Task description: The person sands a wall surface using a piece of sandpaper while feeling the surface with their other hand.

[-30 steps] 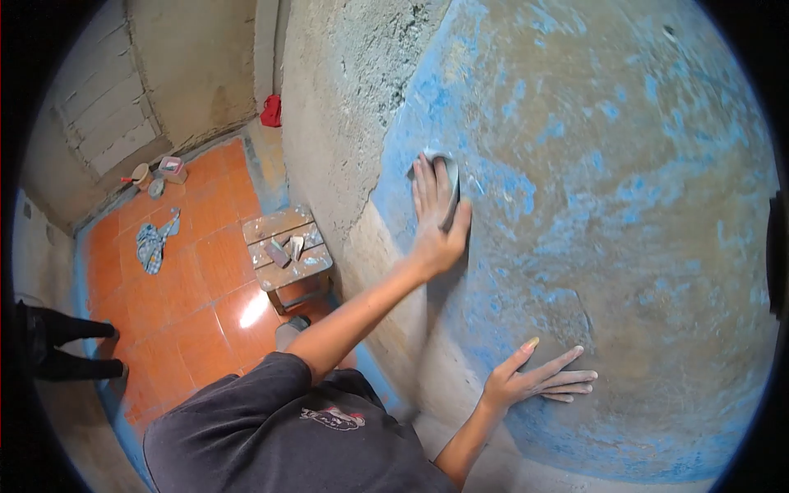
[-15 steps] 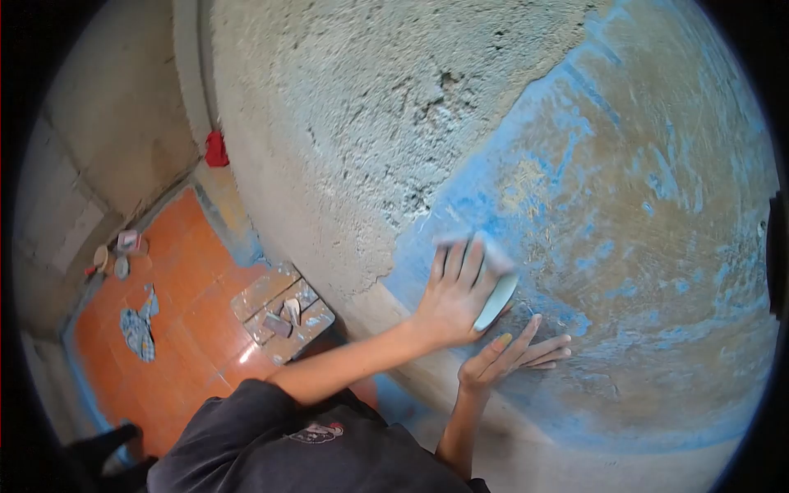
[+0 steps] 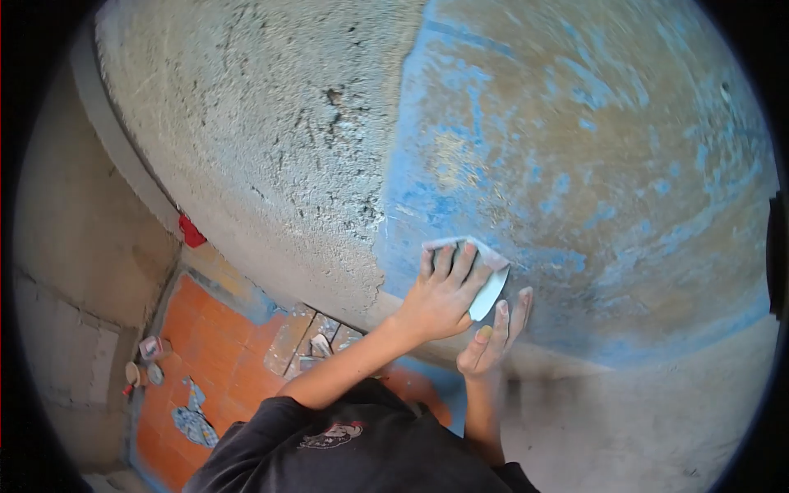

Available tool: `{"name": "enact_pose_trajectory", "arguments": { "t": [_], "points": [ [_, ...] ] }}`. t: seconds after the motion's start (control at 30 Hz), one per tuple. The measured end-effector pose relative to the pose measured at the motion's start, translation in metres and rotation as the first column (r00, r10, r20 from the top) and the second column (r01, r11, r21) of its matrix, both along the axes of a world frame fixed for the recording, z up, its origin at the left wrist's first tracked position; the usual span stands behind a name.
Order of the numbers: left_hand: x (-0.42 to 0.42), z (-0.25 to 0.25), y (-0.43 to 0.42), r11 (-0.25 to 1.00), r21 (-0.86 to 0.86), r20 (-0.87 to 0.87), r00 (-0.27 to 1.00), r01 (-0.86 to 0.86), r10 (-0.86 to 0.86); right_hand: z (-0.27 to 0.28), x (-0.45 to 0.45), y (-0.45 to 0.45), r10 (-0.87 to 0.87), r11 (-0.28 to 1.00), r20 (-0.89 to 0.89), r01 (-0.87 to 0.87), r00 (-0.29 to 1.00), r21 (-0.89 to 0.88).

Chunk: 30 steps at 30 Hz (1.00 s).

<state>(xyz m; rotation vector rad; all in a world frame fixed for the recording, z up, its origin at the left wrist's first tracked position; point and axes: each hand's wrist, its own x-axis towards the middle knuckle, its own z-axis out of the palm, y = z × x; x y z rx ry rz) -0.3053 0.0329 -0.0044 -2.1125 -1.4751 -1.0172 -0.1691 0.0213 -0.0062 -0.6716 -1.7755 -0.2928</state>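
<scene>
My left hand (image 3: 444,297) lies with fingers spread over a pale, folded sheet of sandpaper (image 3: 491,294), holding it flat against the wall (image 3: 567,222). One side of the sheet sticks out past the thumb side. Just to the right and lower is my right hand (image 3: 496,338), holding nothing, its fingers stretched upward. Whether its fingertips touch the wall I cannot tell. Dust whitens the fingers of both hands. Worn blue paint and brownish patches cover the wall under the hands.
Rough bare plaster (image 3: 271,148) borders the blue area on the left. Below, on the orange tiled floor (image 3: 218,337), are a crumpled cloth (image 3: 196,419) and a small box (image 3: 153,348). A paint-spotted board (image 3: 289,341) with small tools stands against the wall; a red item (image 3: 191,232) hangs nearby.
The view has tilted and shifted along the wall. My left hand stays on the sandpaper, slightly lower on the wall. My right hand's fingers, earlier pointing sideways, now point more upward.
</scene>
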Motion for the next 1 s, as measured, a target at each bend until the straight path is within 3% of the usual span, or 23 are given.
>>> {"name": "enact_pose_trajectory", "arguments": {
  "t": [0.07,0.13,0.3,0.43,0.5,0.63,0.73,0.87,0.93,1.0],
  "points": [
    [0.001,-0.031,0.001,0.993,0.089,0.032,0.996,0.08,-0.083,-0.002,-0.001,-0.007,0.017,0.999,0.03,-0.016,0.999,-0.03],
    [-0.013,-0.026,-0.003,0.958,-0.039,0.173,0.946,0.284,-0.274,0.003,0.0,-0.018,0.028,0.993,0.132,-0.013,0.991,-0.117],
    [-0.041,-0.001,-0.013,0.872,-0.078,0.255,0.855,0.484,-0.452,0.001,-0.004,-0.019,0.099,0.99,-0.028,-0.101,0.995,-0.098],
    [-0.049,0.021,-0.011,0.823,0.053,0.233,0.794,0.566,-0.562,0.004,-0.001,-0.023,-0.043,0.979,0.164,0.074,0.985,-0.192],
    [-0.046,0.038,-0.005,0.761,0.144,0.23,0.726,0.633,-0.648,0.002,-0.008,-0.023,-0.125,0.97,0.144,0.152,0.982,-0.19],
    [-0.034,0.077,0.002,0.648,0.144,0.169,0.627,0.748,-0.76,0.001,-0.031,-0.008,-0.371,0.915,0.073,0.378,0.926,-0.142],
    [-0.03,0.092,0.003,0.56,0.141,0.291,0.507,0.816,-0.811,0.014,-0.033,0.0,-0.492,0.858,0.019,0.488,0.871,-0.16],
    [-0.018,0.083,0.009,0.538,0.352,0.361,0.419,0.766,-0.833,0.037,-0.02,0.01,-0.594,0.804,-0.06,0.589,0.803,-0.079],
    [-0.018,0.078,0.011,0.578,0.37,0.284,0.504,0.728,-0.816,0.034,-0.013,0.019,-0.637,0.769,-0.14,0.639,0.758,-0.034],
    [-0.018,0.069,0.013,0.656,0.382,0.213,0.629,0.651,-0.748,0.01,-0.013,0.014,-0.583,0.809,-0.076,0.569,0.809,-0.15]
  ]
}}
